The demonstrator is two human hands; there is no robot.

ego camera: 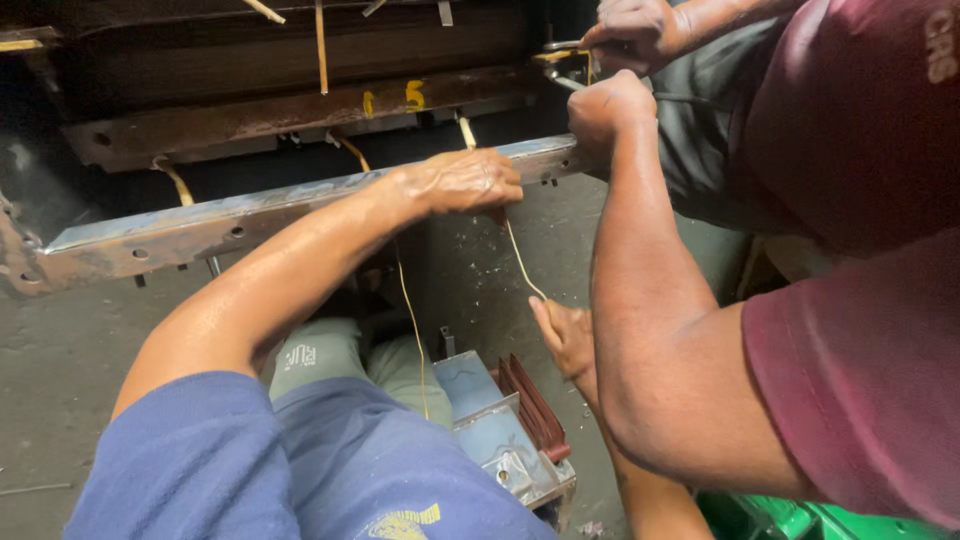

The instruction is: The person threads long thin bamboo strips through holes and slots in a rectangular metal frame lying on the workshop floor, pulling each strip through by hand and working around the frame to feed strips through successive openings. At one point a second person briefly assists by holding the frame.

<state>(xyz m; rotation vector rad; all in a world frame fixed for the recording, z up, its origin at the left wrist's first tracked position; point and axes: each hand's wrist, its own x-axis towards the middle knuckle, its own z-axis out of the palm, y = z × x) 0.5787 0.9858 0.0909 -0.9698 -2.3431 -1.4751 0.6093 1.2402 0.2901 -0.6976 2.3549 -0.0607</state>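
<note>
At frame centre, the left hand clamps the rusty metal bar; lower down, the right hand pinches a yellow string taut.

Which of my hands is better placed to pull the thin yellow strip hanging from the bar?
Right. Your right hand already touches the yellow strip's lower end at its fingertips. Your left hand is curled over the steel bar, and a co-worker's forearm crosses beside it.
</note>
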